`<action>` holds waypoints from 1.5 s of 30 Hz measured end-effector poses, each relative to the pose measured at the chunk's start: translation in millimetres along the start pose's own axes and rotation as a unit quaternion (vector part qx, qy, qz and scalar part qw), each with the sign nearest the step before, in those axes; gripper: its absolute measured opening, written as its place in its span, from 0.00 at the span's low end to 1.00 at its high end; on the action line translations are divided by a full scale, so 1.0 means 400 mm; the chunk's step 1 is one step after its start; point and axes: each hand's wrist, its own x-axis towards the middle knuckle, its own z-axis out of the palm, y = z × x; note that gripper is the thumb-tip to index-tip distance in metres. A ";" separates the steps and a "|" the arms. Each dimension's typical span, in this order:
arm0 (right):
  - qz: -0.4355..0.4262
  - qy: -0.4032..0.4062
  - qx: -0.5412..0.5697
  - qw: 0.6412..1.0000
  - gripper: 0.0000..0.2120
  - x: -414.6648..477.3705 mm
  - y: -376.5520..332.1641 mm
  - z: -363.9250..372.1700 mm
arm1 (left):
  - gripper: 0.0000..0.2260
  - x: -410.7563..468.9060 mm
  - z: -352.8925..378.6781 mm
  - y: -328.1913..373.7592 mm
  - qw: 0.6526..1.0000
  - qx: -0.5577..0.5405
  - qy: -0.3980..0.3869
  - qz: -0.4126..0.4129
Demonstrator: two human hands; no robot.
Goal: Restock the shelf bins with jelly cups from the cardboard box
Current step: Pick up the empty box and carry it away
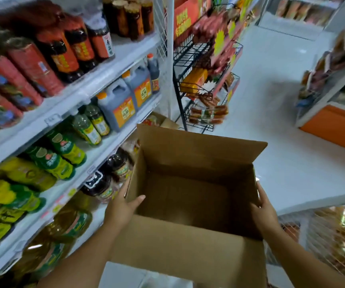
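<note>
Item: one cardboard box, brown, open-topped, being held up in a shop aisle above the white floor. Its far flap is being kept upright and its near flap is folding outward toward the wearer; the interior is being shown bare, with no jelly cups visible inside. Left hand: being pressed to the left wall of the box, thumb hooked over the rim into the interior, fingers spread along the outside; its grip is closed on that wall. Right hand: being laid against the right wall, fingers wrapped over the near corner of the rim; its grip is closed on that side likewise. Both forearms are being extended from the lower edge of the view. To the left: white shelving being stocked with dark sauce bottles on the upper tier, grey jugs with orange caps below, green-labelled bottles on the next tier, and large yellow oil bottles lowest. Beyond the box: a black wire rack being filled with packaged sausages. At lower right: a white wire basket of wrapped goods. The surroundings are being blurred, so labels cannot be read.
</note>
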 end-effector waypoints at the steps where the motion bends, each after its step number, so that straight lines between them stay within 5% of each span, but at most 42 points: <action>1: 0.001 0.011 0.002 1.000 0.31 0.059 -0.017 -0.031 | 0.35 0.047 0.030 0.056 1.000 0.003 0.000 0.011; 14: 0.054 0.110 -0.062 0.991 0.29 0.769 -0.168 -0.604 | 0.36 0.558 0.535 0.774 0.996 0.000 -0.078 0.052; 23: 0.042 0.175 0.000 0.984 0.35 1.286 -0.291 -0.913 | 0.38 1.010 0.836 1.250 0.988 0.020 -0.103 0.114; 33: 0.064 0.172 -0.001 0.983 0.37 1.900 -0.432 -1.197 | 0.38 1.400 1.104 1.677 0.989 0.028 -0.073 0.122; 45: 0.050 0.087 -0.070 0.992 0.30 2.703 -0.702 -1.493 | 0.45 1.833 1.446 2.080 0.999 -0.014 -0.028 -0.008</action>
